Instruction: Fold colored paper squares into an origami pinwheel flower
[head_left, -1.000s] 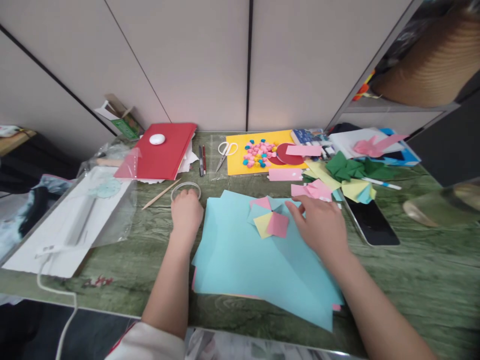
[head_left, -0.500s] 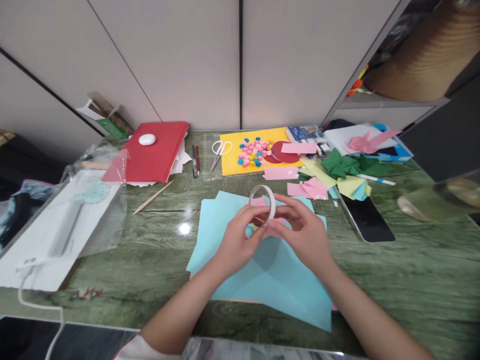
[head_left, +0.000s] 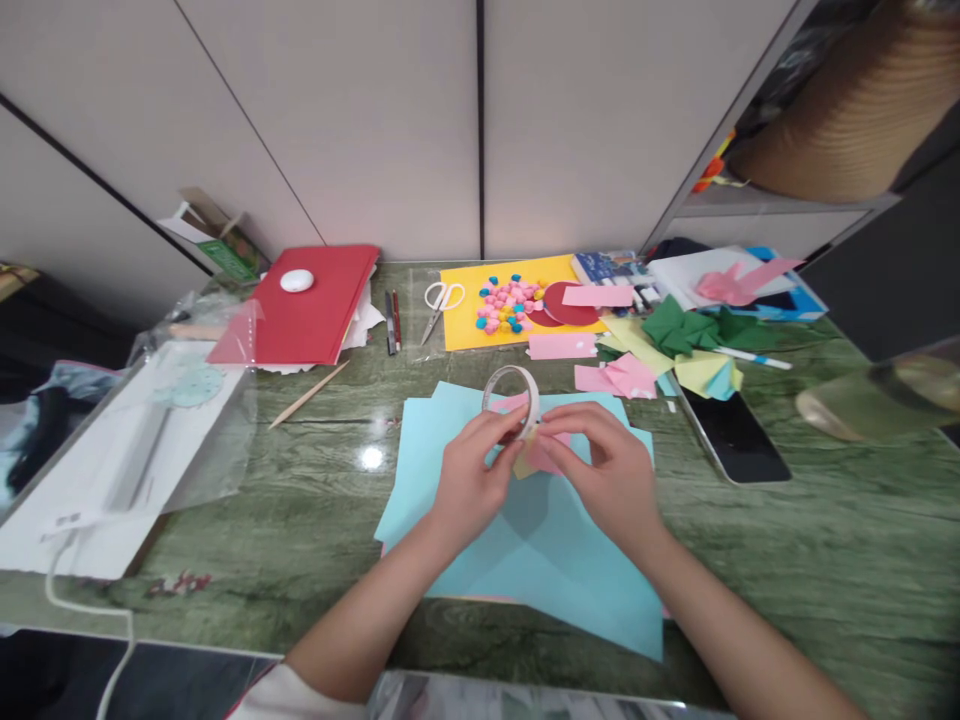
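My left hand (head_left: 469, 488) and my right hand (head_left: 609, 478) meet above a stack of light blue paper sheets (head_left: 525, 545) on the green marble table (head_left: 300, 500). Together they hold a white tape roll (head_left: 513, 392), upright, its ring above my fingers. My right fingertips pinch at the roll's lower edge, where a small tab of tape seems to stick out. Small pink and yellow folded paper pieces (head_left: 541, 455) lie on the blue sheets, mostly hidden under my hands.
White scissors (head_left: 439, 303) and pens (head_left: 391, 322) lie at the back, beside a yellow sheet (head_left: 465, 325) with small coloured beads. A red folder (head_left: 304, 305), a wooden stick (head_left: 306, 395), a dark tablet (head_left: 731, 432), and green and pink paper scraps (head_left: 679, 335) surround the work area.
A second ago my left hand picked the tape roll from the table at the left; both hands brought it over the blue sheets, and the roll has now tilted and dropped slightly.
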